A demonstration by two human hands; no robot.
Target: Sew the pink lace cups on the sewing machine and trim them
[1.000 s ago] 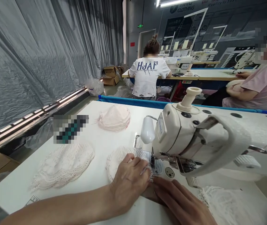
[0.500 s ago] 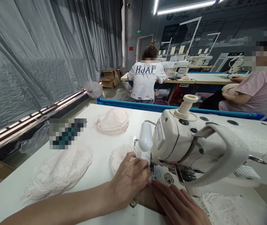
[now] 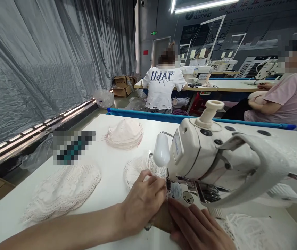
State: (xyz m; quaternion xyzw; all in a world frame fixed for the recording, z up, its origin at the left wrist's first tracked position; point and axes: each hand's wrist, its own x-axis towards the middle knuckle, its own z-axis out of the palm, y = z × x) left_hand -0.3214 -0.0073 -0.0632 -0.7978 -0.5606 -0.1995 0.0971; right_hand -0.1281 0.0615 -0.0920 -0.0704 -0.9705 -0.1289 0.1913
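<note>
My left hand lies flat on a white lace piece and presses it against the table just left of the needle of a white sewing machine. My right hand rests palm down in front of the needle, fingers on a brownish fabric piece that runs under the presser foot. The two hands almost touch. The needle itself is hidden behind my left fingers.
A pile of white lace lies at the left of the white table. A stack of pink cups sits farther back. More lace lies at the front right. Two people sit at other sewing tables beyond.
The lace piece has slid farther back past the needle, bunching up behind it. My hands have stayed at the presser foot, and the view has shifted slightly.
</note>
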